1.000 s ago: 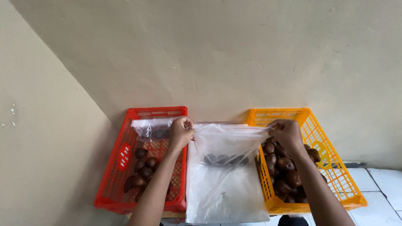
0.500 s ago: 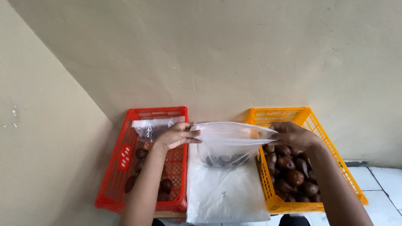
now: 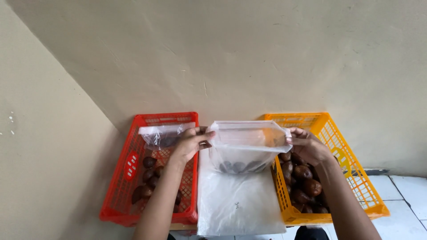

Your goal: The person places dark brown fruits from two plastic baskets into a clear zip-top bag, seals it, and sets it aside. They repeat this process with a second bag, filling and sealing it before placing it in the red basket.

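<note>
I see the left hand (image 3: pixel 189 143) and right hand (image 3: pixel 307 146) each pinching one end of the bag (image 3: pixel 247 144), stretched at 12 o'clock between red crate (image 3: pixel 120 195) and orange crate (image 3: pixel 356 178), fruit (image 3: pixel 240 166) sagging at its bottom.

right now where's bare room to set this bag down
The flat plastic sheet between the red crate and orange crate lies bare below the clear bag. The orange crate is crowded with brown fruit; the red one partly.
</note>
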